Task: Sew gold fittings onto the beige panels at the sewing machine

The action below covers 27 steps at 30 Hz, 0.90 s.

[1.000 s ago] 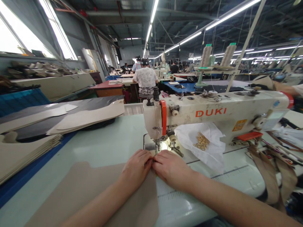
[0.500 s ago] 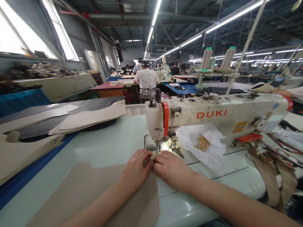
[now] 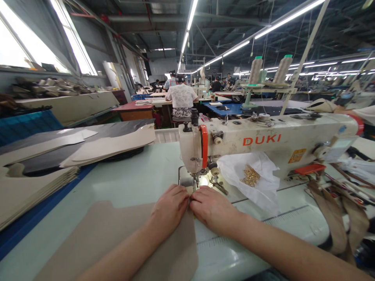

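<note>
A beige panel of fabric or leather lies flat on the pale green table, its upper corner under my hands just before the needle of the sewing machine. My left hand pinches that corner, fingers bent and pressed together. Against it, almost fingertip to fingertip, my right hand is closed on the panel's right edge. A small pale piece shows between the fingertips and the presser foot. The fingers hide the exact grip.
Stacked beige panels lie at the left. A white plastic bag with small gold-coloured metal parts sits under the machine arm. Brown straps hang at the right. Thread cones stand behind; a person sits farther back.
My left fingers have closed up, and the gap between thumb and forefinger is gone. My right hand and the panel have hardly moved.
</note>
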Motion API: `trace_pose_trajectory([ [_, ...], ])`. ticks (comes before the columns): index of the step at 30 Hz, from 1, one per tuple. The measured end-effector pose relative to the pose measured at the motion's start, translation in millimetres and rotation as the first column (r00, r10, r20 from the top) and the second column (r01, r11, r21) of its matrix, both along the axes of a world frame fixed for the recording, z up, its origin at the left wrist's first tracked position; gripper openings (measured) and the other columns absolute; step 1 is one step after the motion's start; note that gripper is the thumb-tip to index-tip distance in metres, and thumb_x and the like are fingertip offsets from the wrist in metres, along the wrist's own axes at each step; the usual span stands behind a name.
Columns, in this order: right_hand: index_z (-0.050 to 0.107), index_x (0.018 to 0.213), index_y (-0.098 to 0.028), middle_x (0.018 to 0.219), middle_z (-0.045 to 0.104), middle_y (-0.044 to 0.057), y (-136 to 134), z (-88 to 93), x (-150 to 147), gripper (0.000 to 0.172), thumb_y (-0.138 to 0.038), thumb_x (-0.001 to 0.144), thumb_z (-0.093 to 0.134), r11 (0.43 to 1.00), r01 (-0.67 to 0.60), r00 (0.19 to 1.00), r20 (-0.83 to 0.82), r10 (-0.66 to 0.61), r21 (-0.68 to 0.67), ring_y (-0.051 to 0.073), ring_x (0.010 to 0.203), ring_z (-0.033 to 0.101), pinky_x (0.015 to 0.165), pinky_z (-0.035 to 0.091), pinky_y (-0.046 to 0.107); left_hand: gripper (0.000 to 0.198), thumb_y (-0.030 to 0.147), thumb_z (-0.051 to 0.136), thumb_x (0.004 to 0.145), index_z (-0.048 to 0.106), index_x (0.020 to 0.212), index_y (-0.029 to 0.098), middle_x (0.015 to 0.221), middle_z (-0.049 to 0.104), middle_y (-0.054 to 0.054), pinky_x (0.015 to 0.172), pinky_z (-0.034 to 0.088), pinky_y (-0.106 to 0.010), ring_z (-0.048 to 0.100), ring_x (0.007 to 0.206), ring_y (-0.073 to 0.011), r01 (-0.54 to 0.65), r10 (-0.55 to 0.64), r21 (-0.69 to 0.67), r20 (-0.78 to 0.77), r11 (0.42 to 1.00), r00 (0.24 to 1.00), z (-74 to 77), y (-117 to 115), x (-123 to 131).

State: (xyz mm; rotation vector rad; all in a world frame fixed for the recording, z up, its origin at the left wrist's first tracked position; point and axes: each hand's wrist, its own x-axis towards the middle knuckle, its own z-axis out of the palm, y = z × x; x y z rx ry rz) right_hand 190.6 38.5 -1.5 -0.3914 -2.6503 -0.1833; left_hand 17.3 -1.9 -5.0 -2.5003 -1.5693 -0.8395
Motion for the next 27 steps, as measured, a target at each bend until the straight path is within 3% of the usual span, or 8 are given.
trace_pose_trajectory([
  [8,0.061,0.080,-0.014,0.082,0.062,0.005,-4,-1.3,4,0.013,-0.019,0.089,0.053,0.998,0.028,1.000,-0.006,-0.028,-0.053,0.018,0.081,0.054,0.080,0.041,0.031,0.019,0.012,0.043,0.087,0.057,0.075,0.017,0.078,0.062,-0.004,0.073,0.048,-0.032,0.055,0.077,-0.0186,0.018,-0.018,0.001,-0.031,1.000,0.999,-0.1,2,1],
  [13,0.061,0.081,-0.016,0.081,0.064,0.003,-8,-2.9,11,0.015,-0.019,0.091,0.050,0.998,-0.015,1.000,-0.019,0.014,-0.061,0.017,0.082,0.055,0.084,0.041,0.030,0.019,0.012,0.044,0.087,0.056,0.074,0.018,0.076,0.063,-0.003,0.072,0.048,-0.030,0.055,0.075,-0.0176,0.030,-0.029,0.043,-0.024,0.999,0.999,-1.0,3,1],
  [27,0.061,0.082,-0.016,0.080,0.064,0.003,-7,-3.9,10,0.018,-0.020,0.092,0.047,0.997,-0.040,0.999,0.008,0.040,-0.064,0.017,0.083,0.054,0.084,0.041,0.030,0.021,0.014,0.041,0.088,0.057,0.075,0.019,0.078,0.064,-0.003,0.072,0.048,-0.029,0.057,0.077,-0.0169,0.015,-0.015,0.003,-0.005,1.000,1.000,2.0,1,2],
])
